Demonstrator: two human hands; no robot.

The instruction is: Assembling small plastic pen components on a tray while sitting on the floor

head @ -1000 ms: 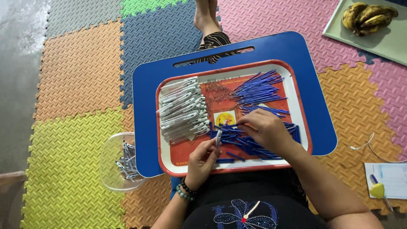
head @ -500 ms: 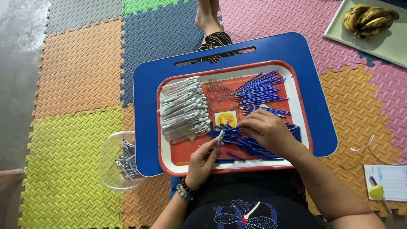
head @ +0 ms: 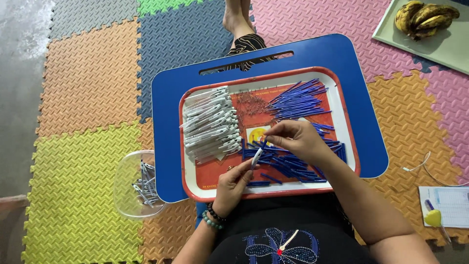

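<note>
- Head view, centre of frame: blue lap desk [head: 361, 73] set over the person's legs, carrying a red-rimmed tray [head: 193, 168].
- Left part of tray: stack of white pen barrels [head: 210, 124], laid roughly parallel, tips pointing right.
- Upper right of tray: fanned bundle of blue refills [head: 298, 100]; a second, looser heap of blue pen parts [head: 288, 164] lies across the lower middle of the tray.
- Left hand [head: 233, 185], lower centre: fingers pinched on a white pen barrel [head: 256, 157], held tilted over the loose blue heap; beaded bracelets at the wrist.
- Right hand [head: 298, 139], just right of centre: fingertips closed on a thin blue piece [head: 262, 142], close to the tip of the held barrel; contact between the two cannot be told.
- Lower left, beside the desk: clear plastic bowl [head: 122, 195] on the foam floor mat [head: 88, 78], holding small white and metal pieces.
- Upper right corner: pale tray with bananas [head: 427, 18].
- Lower right edge: sheet of paper [head: 452, 203] with a yellow-topped object lying on it.
</note>
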